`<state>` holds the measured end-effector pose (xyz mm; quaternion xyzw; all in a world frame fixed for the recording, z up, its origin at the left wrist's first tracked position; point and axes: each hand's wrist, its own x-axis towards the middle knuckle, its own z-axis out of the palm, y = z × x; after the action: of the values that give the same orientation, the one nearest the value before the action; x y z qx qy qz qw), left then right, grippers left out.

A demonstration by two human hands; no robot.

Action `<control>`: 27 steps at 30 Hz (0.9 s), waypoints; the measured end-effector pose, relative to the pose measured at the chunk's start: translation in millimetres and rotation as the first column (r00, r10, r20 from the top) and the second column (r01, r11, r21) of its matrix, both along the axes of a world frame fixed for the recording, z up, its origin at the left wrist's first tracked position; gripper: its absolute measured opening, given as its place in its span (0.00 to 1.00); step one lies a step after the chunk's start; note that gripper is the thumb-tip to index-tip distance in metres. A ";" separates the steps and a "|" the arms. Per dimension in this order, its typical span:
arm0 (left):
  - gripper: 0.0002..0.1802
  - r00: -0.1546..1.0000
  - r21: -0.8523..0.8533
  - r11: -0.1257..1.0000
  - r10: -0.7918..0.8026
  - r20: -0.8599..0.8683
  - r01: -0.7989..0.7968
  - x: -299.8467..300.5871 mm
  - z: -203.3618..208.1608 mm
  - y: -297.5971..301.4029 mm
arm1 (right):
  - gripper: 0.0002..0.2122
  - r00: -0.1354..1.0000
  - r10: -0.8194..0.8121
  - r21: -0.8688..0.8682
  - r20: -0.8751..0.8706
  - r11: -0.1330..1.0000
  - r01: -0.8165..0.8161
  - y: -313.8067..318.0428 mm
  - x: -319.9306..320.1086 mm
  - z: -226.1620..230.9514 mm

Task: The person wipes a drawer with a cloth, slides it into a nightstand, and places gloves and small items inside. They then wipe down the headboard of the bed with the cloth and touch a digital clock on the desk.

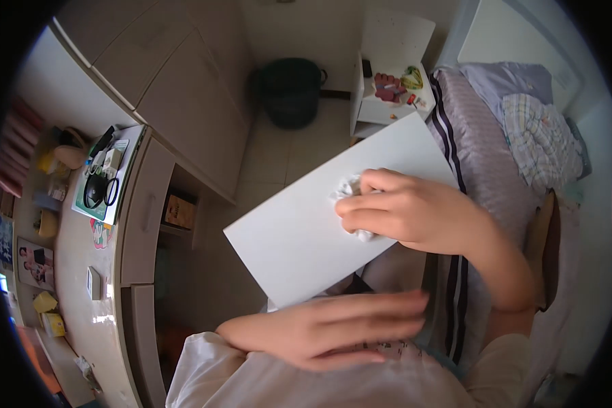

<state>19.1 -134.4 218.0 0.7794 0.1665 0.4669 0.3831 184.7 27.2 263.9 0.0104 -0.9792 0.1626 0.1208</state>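
Observation:
A flat white rectangular board (285,234) lies tilted in front of my body, one corner close to my left wrist. My right hand (415,211) presses a crumpled white cloth or tissue (362,234) onto the board's upper face, fingers closed around it. Below the board's near edge, my left hand (347,330) stretches across my body with its fingers extended and nothing visible in them. Its fingertips are slightly blurred. Whether the left hand touches the board is unclear, and what supports the board from beneath is hidden.
At left runs a desk (81,255) carrying a book, black-rimmed glasses and small items, beside tall cabinets (183,102). A dark green bin (289,95) stands ahead on the tiled floor. A cluttered white nightstand (377,110) adjoins the bed (486,163) at right.

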 end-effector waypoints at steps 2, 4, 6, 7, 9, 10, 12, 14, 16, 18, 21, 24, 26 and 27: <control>0.33 0.866 0.305 0.865 0.464 -0.184 -0.398 -28.1 28.1 -6.2 | 0.10 1.000 -0.006 -0.002 0.005 1.000 0.006 1.6 7.1 -10.1; 0.35 0.447 0.431 0.572 0.818 -0.362 -0.698 -42.1 41.0 16.6 | 0.09 0.994 -0.073 0.005 -0.075 0.997 0.074 -0.5 17.2 -26.9; 0.40 0.302 0.250 0.683 0.580 -0.757 -0.686 -57.8 24.7 44.7 | 0.08 0.991 -0.057 0.012 -0.118 0.998 0.058 -6.3 15.4 -32.2; 0.39 0.449 -0.203 0.664 0.223 -0.865 -0.720 -60.2 36.8 46.0 | 0.08 0.987 -0.040 0.063 -0.158 0.997 0.051 -10.4 14.1 -30.9; 0.35 0.655 -0.241 0.739 0.336 -0.677 -0.629 -66.9 24.9 40.5 | 0.08 0.986 -0.037 0.080 -0.164 0.995 0.051 -12.8 20.0 -35.9; 0.35 0.654 -0.243 0.740 0.330 -0.681 -0.627 -68.9 23.8 40.5 | 0.08 0.981 -0.024 0.103 -0.194 0.994 0.044 -13.4 22.3 -36.7; 0.34 0.688 -0.342 0.736 0.224 -0.690 -0.584 -69.0 31.3 45.7 | 0.09 0.970 -0.012 0.109 -0.244 0.993 0.039 -13.7 26.4 -32.1; 0.35 0.760 -0.378 0.778 0.189 -0.622 -0.503 -73.0 39.6 54.3 | 0.10 0.946 -0.023 0.088 -0.324 0.995 0.054 -12.8 31.1 -22.4; 0.37 0.821 -0.470 0.784 0.085 -0.565 -0.405 -76.7 57.0 63.0 | 0.13 0.911 -0.040 -0.006 -0.411 0.999 0.041 -15.1 35.7 -2.5; 0.35 0.821 -0.522 0.758 0.031 -0.569 -0.391 -80.9 54.8 79.1 | 0.14 0.861 -0.207 -0.066 -0.465 0.978 0.199 -22.8 43.6 -1.3; 0.35 0.835 -0.534 0.774 -0.011 -0.550 -0.341 -75.0 27.9 102.0 | 0.12 0.688 -0.602 -0.180 -0.405 0.790 0.586 -33.0 73.1 -2.5; 0.37 0.741 -0.457 0.808 -0.039 -0.671 -0.371 -59.5 20.3 118.0 | 0.10 0.656 -0.683 -0.177 -0.321 0.724 0.667 -33.3 94.9 -24.7; 0.38 0.781 -0.293 0.923 0.013 -0.625 -0.250 -54.0 12.3 122.8 | 0.10 0.675 -0.681 -0.190 -0.284 0.730 0.656 -32.7 102.5 -35.3; 0.38 0.791 -0.309 0.922 -0.006 -0.612 -0.232 -47.2 13.1 128.0 | 0.09 0.687 -0.649 -0.171 -0.328 0.756 0.632 -32.1 105.7 -41.0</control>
<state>-28.1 -6.5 231.0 0.7892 0.4113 0.1778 0.4200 290.5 -4.9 222.9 -0.3041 -0.8764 0.1270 0.3511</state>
